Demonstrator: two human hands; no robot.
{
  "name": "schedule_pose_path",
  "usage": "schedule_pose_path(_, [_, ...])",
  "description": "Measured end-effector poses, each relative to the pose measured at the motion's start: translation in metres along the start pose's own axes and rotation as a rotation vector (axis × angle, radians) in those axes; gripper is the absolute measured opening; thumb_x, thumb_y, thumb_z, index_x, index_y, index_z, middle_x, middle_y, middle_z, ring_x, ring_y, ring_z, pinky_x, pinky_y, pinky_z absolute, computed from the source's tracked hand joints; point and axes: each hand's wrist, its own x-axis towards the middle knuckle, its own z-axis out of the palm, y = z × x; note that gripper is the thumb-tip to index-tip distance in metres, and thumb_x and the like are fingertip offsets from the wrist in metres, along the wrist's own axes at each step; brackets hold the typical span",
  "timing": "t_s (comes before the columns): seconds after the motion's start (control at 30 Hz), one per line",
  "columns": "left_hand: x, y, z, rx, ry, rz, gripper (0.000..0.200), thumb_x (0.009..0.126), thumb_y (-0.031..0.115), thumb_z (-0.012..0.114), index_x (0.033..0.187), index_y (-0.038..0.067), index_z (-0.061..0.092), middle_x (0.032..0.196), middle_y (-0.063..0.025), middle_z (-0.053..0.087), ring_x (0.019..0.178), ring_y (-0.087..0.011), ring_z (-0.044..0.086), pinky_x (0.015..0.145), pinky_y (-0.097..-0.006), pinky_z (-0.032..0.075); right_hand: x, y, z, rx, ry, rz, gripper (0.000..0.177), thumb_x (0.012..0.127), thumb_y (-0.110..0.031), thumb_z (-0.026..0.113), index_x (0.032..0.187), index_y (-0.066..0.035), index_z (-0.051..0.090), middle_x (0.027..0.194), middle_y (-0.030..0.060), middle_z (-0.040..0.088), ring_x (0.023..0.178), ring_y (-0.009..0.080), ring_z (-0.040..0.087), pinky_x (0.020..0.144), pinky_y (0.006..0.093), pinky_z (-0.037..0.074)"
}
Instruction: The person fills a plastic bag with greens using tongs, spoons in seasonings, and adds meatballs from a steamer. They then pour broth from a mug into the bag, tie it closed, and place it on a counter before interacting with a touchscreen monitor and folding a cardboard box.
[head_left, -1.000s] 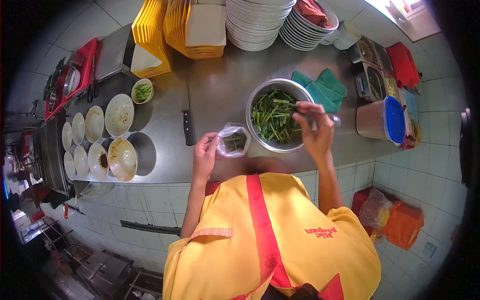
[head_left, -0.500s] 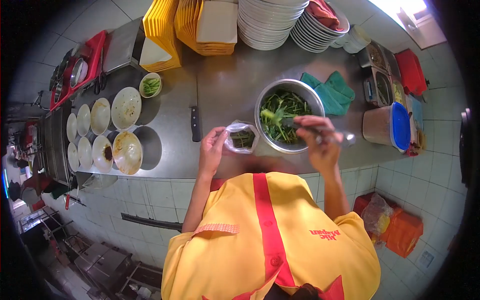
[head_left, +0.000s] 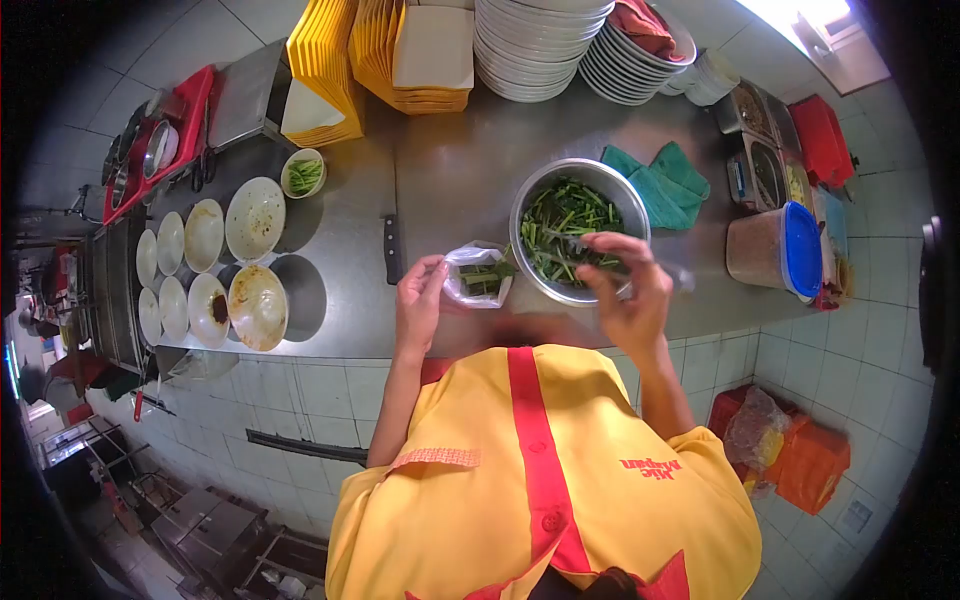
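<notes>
My left hand pinches the rim of a small clear plastic bag and keeps its mouth open. Inside the bag lie cut green vegetables, some leaves poking over the right edge. Metal tongs, blurred by motion, are gripped in my right hand. Their tips reach into a round steel bowl holding chopped leafy greens. The bowl stands just right of the bag on the steel counter.
Left of the bag lies a black-handled knife. Farther left are several stained white bowls and a cup of greens. A green cloth lies beside the steel bowl, near a blue-lidded tub. Stacked plates line the back.
The tongs have gone from lifting a clump of greens over the bowl to reaching into the bowl with no clump visible. More greens show at the bag's mouth.
</notes>
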Motion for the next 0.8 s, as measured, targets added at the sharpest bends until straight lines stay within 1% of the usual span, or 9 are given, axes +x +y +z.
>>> schedule_pose_path(0.03, [0.001, -0.003, -0.002, -0.013, -0.003, -0.006, 0.022, 0.094, 0.021, 0.053, 0.106, 0.002, 0.056, 0.079, -0.0094, 0.065, 0.056, -0.0178, 0.065, 0.048, -0.0298, 0.057, 0.003, -0.005, -0.007, -0.058, 0.052, 0.134, 0.026, 0.072, 0.002, 0.072, 0.096, 0.0, 0.062, 0.102, 0.0114, 0.065, 0.091, 0.0207, 0.065, 0.078, 0.0314, 0.052])
schedule_pose_path(0.07, [0.001, -0.003, -0.002, -0.025, -0.008, -0.012, 0.023, 0.094, 0.021, 0.053, 0.106, 0.002, 0.056, 0.079, -0.0096, 0.065, 0.056, -0.0179, 0.065, 0.048, -0.0299, 0.057, 0.005, 0.008, -0.013, -0.306, 0.008, 0.026, 0.014, 0.074, -0.001, 0.072, 0.085, 0.001, 0.064, 0.097, 0.0104, 0.066, 0.082, 0.0194, 0.066, 0.072, 0.0311, 0.052])
schedule_pose_path(0.23, [-0.005, 0.019, 0.01, -0.12, -0.008, -0.094, 0.017, 0.093, 0.014, 0.056, 0.102, 0.0, 0.061, 0.085, -0.0015, 0.063, 0.072, -0.0045, 0.055, 0.064, -0.0195, 0.045, -0.011, 0.06, 0.015, -0.174, 0.006, 0.076, 0.013, 0.076, -0.008, 0.073, 0.078, 0.001, 0.063, 0.085, 0.0124, 0.066, 0.073, 0.0248, 0.064, 0.065, 0.0316, 0.049])
schedule_pose_path(0.33, [-0.004, 0.018, 0.007, -0.092, -0.008, -0.06, 0.02, 0.094, 0.018, 0.054, 0.104, 0.001, 0.058, 0.082, -0.0052, 0.064, 0.064, -0.011, 0.06, 0.056, -0.0242, 0.05, -0.009, 0.045, 0.012, -0.36, 0.277, -0.012, 0.026, 0.077, -0.013, 0.073, 0.092, 0.002, 0.059, 0.083, 0.0163, 0.062, 0.072, 0.0285, 0.062, 0.063, 0.034, 0.048])
schedule_pose_path(0.5, [-0.003, 0.002, -0.003, -0.03, -0.009, -0.011, 0.022, 0.094, 0.021, 0.053, 0.107, 0.003, 0.056, 0.081, -0.0081, 0.064, 0.056, -0.0163, 0.064, 0.047, -0.0281, 0.055, 0.018, 0.044, -0.006, -0.591, 0.086, 0.15, 0.039, 0.081, -0.026, 0.07, 0.103, 0.002, 0.055, 0.086, 0.0196, 0.058, 0.075, 0.034, 0.058, 0.067, 0.0417, 0.047])
schedule_pose_path(0.57, [-0.008, 0.014, 0.002, -0.1, -0.01, 0.011, 0.021, 0.094, 0.019, 0.053, 0.107, 0.003, 0.055, 0.084, -0.0071, 0.064, 0.061, -0.0143, 0.064, 0.05, -0.0278, 0.055, 0.021, 0.059, -0.008, -0.61, -0.007, 0.318, 0.042, 0.081, -0.028, 0.07, 0.106, 0.003, 0.056, 0.092, 0.0205, 0.059, 0.082, 0.0349, 0.059, 0.072, 0.0422, 0.048])
schedule_pose_path(0.7, [-0.012, 0.002, -0.01, -0.25, 0.203, 0.057, 0.017, 0.092, 0.014, 0.056, 0.102, 0.001, 0.061, 0.086, -0.0015, 0.064, 0.08, -0.0077, 0.057, 0.073, -0.0237, 0.046, 0.02, 0.076, -0.027, -0.846, 0.319, 0.135, 0.054, 0.08, -0.031, 0.071, 0.117, 0.003, 0.051, 0.105, 0.0211, 0.057, 0.094, 0.0363, 0.058, 0.081, 0.042, 0.048])
schedule_pose_path(0.77, [-0.021, -0.003, -0.013, 0.318, 0.2, 0.219, 0.018, 0.092, 0.015, 0.057, 0.102, 0.001, 0.062, 0.09, -0.0023, 0.064, 0.085, -0.0107, 0.057, 0.076, -0.0262, 0.046, 0.009, 0.101, -0.039, -0.854, 0.292, 0.22, 0.053, 0.082, -0.028, 0.069, 0.122, 0.001, 0.049, 0.097, 0.0207, 0.059, 0.094, 0.0383, 0.059, 0.082, 0.0438, 0.047])
schedule_pose_path(0.8, [-0.028, 0.003, -0.011, 0.312, 0.182, 0.157, 0.018, 0.091, 0.016, 0.058, 0.102, 0.001, 0.063, 0.095, -0.0039, 0.065, 0.087, -0.0125, 0.058, 0.079, -0.0271, 0.046, 0.006, 0.107, -0.045, -0.721, 0.192, 0.379, 0.046, 0.083, -0.023, 0.065, 0.12, 0.001, 0.05, 0.09, 0.0174, 0.06, 0.087, 0.035, 0.06, 0.079, 0.0421, 0.048])
